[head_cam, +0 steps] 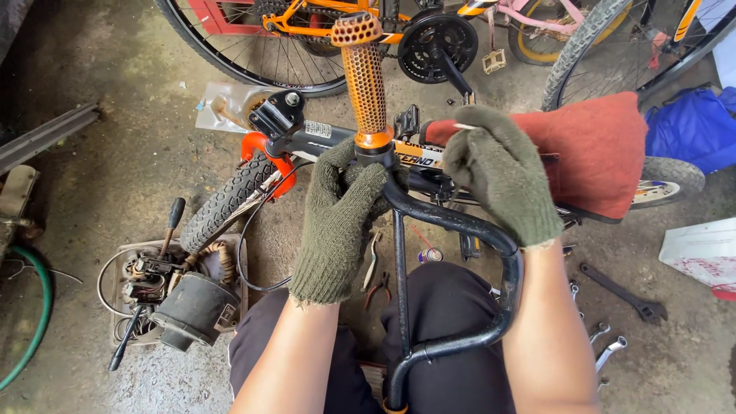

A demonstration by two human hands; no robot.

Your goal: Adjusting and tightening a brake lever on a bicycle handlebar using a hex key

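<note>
Both my hands wear dark green knitted gloves. My left hand point(337, 218) is wrapped around the black handlebar point(452, 218) just below the orange perforated grip point(363, 73), which points up toward the camera. My right hand point(502, 172) is closed, pinching a thin pale stick-like item point(463, 126) near the bar's clamp area; what it is I cannot tell. The small bicycle lies across my lap, its front tyre point(226, 201) to the left and a reddish cloth point(594, 149) draped over its right part.
On the concrete floor lie an old motor with a hammer point(165, 295) at left, pliers point(376, 287) between my knees, and wrenches point(625, 291) at right. Other bicycles point(307, 38) stand behind. A green hose point(34, 307) curves at far left, a blue bag point(690, 130) far right.
</note>
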